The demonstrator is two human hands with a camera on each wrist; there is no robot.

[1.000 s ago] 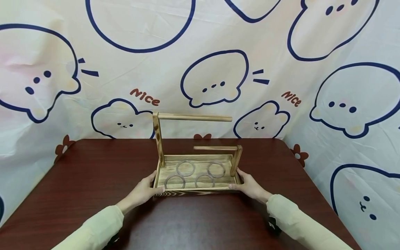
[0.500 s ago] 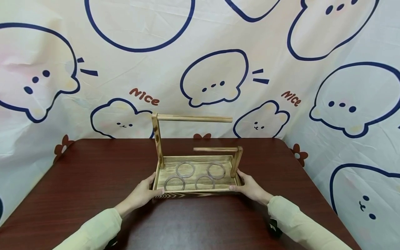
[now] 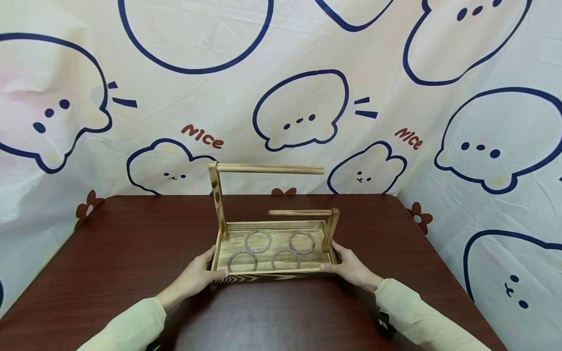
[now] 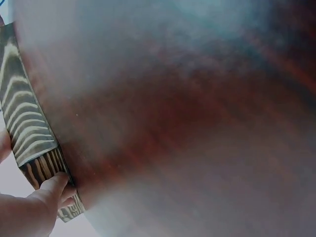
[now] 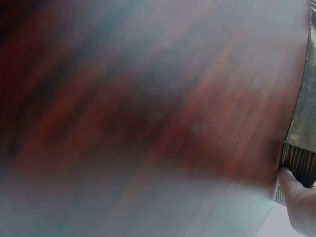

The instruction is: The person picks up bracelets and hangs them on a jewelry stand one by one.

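Note:
A shallow wooden tray-like stand (image 3: 281, 277) with scorched grain sits on the table in the head view. Several ring outlines mark its floor. From its left end rises a tall post with a long horizontal rod (image 3: 272, 169); a shorter post at the right end carries a shorter rod (image 3: 300, 212). My left hand (image 3: 195, 275) grips the left end, thumb over the front rim. The right hand (image 3: 351, 268) grips the other end likewise. In the left wrist view, fingers (image 4: 54, 187) press the stand's end face; a fingertip (image 5: 289, 182) touches it in the right wrist view.
The dark red-brown table (image 3: 281, 317) has rounded far corners. Behind it and to the sides hangs a pale cloth (image 3: 298, 39) printed with cartoon faces, flowers and the word "Nice".
Both hands have shifted the stand slightly towards me and a little to the left, its left end more than its right. The grip of each hand looks the same.

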